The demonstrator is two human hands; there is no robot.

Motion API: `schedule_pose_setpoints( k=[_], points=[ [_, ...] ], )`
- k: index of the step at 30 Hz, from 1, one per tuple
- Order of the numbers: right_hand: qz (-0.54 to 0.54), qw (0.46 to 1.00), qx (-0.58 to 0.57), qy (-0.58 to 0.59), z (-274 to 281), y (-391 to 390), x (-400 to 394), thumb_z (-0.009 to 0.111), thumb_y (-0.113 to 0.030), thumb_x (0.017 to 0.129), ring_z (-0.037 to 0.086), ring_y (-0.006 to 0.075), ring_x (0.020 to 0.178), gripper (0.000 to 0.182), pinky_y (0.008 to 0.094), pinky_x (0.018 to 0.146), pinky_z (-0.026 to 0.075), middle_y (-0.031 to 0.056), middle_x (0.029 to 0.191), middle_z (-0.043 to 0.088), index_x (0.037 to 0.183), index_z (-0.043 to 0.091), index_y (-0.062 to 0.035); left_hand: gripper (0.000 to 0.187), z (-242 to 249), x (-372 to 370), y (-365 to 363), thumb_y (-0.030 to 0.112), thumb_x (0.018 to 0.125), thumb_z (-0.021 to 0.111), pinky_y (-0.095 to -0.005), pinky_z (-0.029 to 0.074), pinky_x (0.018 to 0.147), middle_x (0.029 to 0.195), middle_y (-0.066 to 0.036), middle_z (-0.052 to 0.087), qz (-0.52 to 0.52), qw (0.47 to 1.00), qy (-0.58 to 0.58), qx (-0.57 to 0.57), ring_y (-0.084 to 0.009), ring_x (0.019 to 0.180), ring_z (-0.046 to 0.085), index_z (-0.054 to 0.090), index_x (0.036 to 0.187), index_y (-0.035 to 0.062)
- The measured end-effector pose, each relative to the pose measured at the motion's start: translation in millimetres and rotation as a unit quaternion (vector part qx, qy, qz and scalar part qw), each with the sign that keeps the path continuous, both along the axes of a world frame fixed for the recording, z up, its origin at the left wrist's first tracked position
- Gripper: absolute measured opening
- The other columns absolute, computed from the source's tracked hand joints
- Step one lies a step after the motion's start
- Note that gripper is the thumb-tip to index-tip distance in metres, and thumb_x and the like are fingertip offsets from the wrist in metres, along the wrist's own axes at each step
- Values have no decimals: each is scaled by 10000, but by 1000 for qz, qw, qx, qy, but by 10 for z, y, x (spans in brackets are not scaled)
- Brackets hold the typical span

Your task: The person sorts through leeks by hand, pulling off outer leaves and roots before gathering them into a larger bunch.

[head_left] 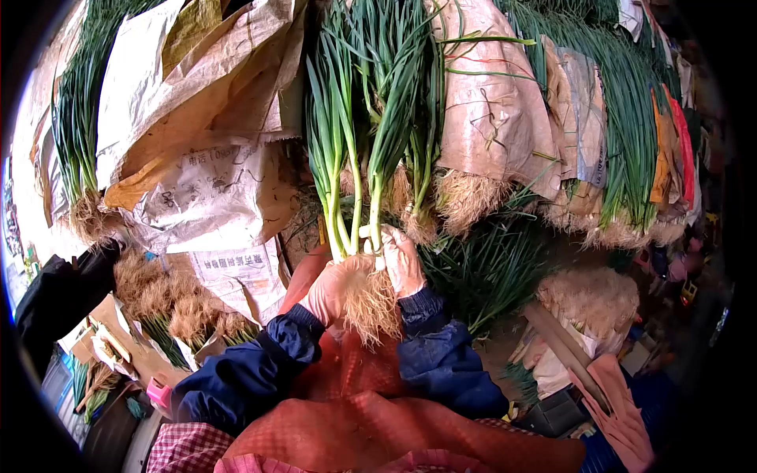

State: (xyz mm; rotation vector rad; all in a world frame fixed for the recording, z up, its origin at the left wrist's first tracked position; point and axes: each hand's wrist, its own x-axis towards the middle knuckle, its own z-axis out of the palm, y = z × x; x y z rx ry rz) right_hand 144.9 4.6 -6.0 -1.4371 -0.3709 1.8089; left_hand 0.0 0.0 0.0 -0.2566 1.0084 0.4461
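Note:
My left hand (333, 290) is closed around the lower ends of a small bunch of green onions (337, 150), just above their roots. Pale, stringy roots (372, 311) hang down between my two hands. On the other side, my right hand (403, 262) has its fingers curled on the white stems of the same bunch. The long green leaves point away from me, over more green onions (426, 150) lying behind. Which stems sit in which hand is partly hidden by the fingers.
Woven sacks (489, 102) cover stacked onions ahead, with a printed sack (213, 189) to the left. Root-end bundles (189, 303) lie at lower left. Loose green leaves (489, 264) are heaped at right, near a wooden bar (561, 347). Another person's dark sleeve (67, 292) reaches in at left.

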Motion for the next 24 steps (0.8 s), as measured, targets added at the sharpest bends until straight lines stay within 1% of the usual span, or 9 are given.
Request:
schedule_pose_setpoints(
  k=[5,6,8,10,11,14,16,19,24],
  points=[
    [7,940,43,-340,90,123,-107,503,-179,888,464,119,463,185,259,431,372,35,581,493,797,474,-21,153,175,17,199,119,847,522,-304,530,620,796,-61,592,27,999,-25,-38,-168,682,606,547,954,13],
    [-53,974,-43,-217,-23,71,-137,537,-190,868,503,192,509,196,311,481,404,77,590,502,817,477,-10,166,-7,-52,58,107,838,538,-299,529,616,803,-64,600,20,999,-8,-42,-163,681,606,553,964,1],
    [-41,951,34,-304,-461,-124,-164,539,-213,866,516,243,559,223,336,527,414,102,608,511,836,481,0,182,-22,8,43,83,827,558,-304,530,611,821,-76,609,-92,990,42,97,-173,681,612,550,982,-12],
    [18,929,67,-365,-414,-108,-160,539,-291,861,519,305,640,311,370,602,419,129,655,537,848,500,17,181,55,98,136,50,820,559,-310,528,612,822,-80,606,-71,993,70,63,-180,694,616,540,986,-21],
    [127,935,13,-332,-286,2,-37,515,-218,883,412,91,594,202,239,506,368,-16,632,438,858,450,-28,187,3,123,82,57,821,560,-307,524,608,828,-84,603,-52,993,72,75,-178,686,612,532,984,-31],
    [-66,976,-28,-206,-681,-37,66,512,-241,879,474,113,517,200,232,485,393,13,637,516,864,480,-44,199,-103,36,-20,76,815,565,-303,514,616,839,-81,598,-90,985,98,112,-179,714,603,532,978,-33],
    [-229,956,5,-185,-715,112,302,504,-236,880,514,111,501,207,222,439,424,49,681,567,904,498,-30,235,58,-28,78,73,771,591,-300,495,693,877,-95,591,-64,989,49,126,-184,781,584,534,974,-33],
    [-321,905,68,-270,-608,366,722,516,-124,875,480,88,495,107,205,411,411,19,789,553,929,515,-31,283,264,-251,166,53,747,583,-292,453,791,906,-108,575,46,992,-43,109,-184,853,546,521,1008,-36],
    [-170,938,-111,-282,-1148,437,888,641,-61,778,464,89,461,220,219,347,378,51,769,572,972,549,-14,345,187,-582,177,61,680,659,-315,491,702,817,-68,587,62,995,-30,72,-195,747,571,563,996,-41]
  ],
)
